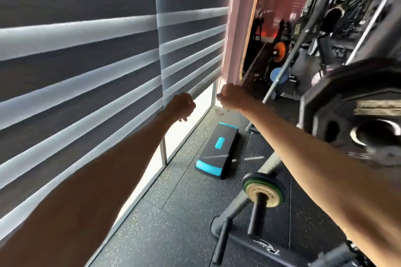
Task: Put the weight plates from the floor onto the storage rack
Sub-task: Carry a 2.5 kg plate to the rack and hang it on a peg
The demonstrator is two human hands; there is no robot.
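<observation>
Both my arms stretch forward in the air. My left hand is curled into a loose fist with nothing in it, near the window blind. My right hand is also closed and holds nothing. A large black weight plate hangs on the storage rack at the right, just beyond my right forearm. Lower down, a small gold and green plate sits on a peg of the black storage rack. No plate on the floor is in view.
A striped grey blind fills the left. A black and blue step platform lies on the speckled rubber floor by the window. A pink pillar stands ahead. A slanted steel bar and gym machines crowd the right.
</observation>
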